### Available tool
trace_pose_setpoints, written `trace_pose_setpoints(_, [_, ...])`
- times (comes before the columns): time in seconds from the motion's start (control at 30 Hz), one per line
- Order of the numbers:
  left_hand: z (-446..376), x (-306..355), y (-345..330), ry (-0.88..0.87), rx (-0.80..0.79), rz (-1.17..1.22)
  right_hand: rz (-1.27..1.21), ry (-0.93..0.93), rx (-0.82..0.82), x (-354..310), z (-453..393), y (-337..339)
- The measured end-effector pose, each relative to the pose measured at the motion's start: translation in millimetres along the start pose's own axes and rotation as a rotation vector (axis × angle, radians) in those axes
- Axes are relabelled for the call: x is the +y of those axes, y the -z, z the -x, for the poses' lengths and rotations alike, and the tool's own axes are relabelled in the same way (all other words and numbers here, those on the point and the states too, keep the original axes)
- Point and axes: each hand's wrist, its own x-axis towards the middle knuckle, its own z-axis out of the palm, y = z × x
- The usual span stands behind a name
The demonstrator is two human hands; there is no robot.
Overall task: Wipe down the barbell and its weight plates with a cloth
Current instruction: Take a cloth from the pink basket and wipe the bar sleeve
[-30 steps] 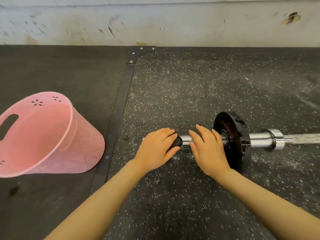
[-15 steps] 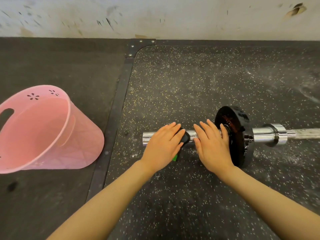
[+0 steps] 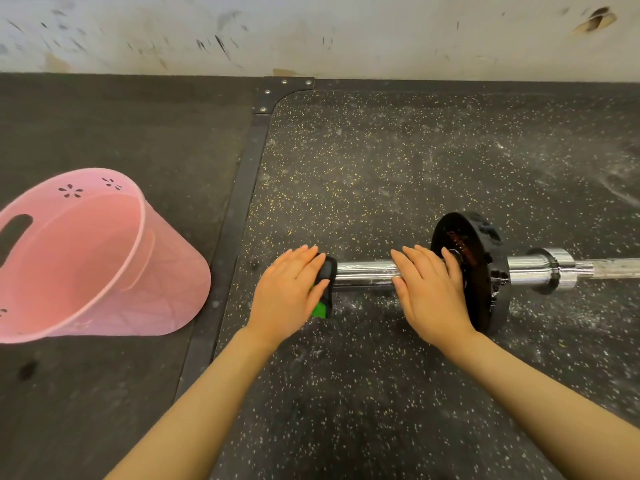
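Barbell: a chrome steel barbell (image 3: pixel 367 270) lies on the speckled black rubber floor mat (image 3: pixel 381 168), its sleeve end pointing left.
Plate: one round black weight plate (image 3: pixel 485 271) stands upright on the sleeve, inside the chrome collar (image 3: pixel 554 270).
Left hand: the left hand (image 3: pixel 289 294) covers a black clamp with a green patch (image 3: pixel 325 292) at the sleeve's tip; fingers straight and together, though whether the thumb grips underneath is hidden.
Right hand: the right hand (image 3: pixel 429 292) rests flat on the sleeve, fingers extended, touching the plate's hub.
Bin: a pink plastic basket (image 3: pixel 104 258) lies tipped on the plain dark floor, well left of the bar.
Wall: a scuffed white wall (image 3: pixel 311 32) runs behind.
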Motion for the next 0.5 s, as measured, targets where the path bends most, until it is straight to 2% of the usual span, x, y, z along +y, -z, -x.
trace_pose_setpoints(0.23, [-10.1,7.2,1.7,0.019,-0.008,-0.032,0.002,0.010,0.012,1.4,-1.7,-0.4])
trace_pose_setpoints(0.5, [-47.8,51.3,-17.7,-0.119,-0.090,-0.013,0.026,0.012,0.021,3.1,-0.8,-3.4])
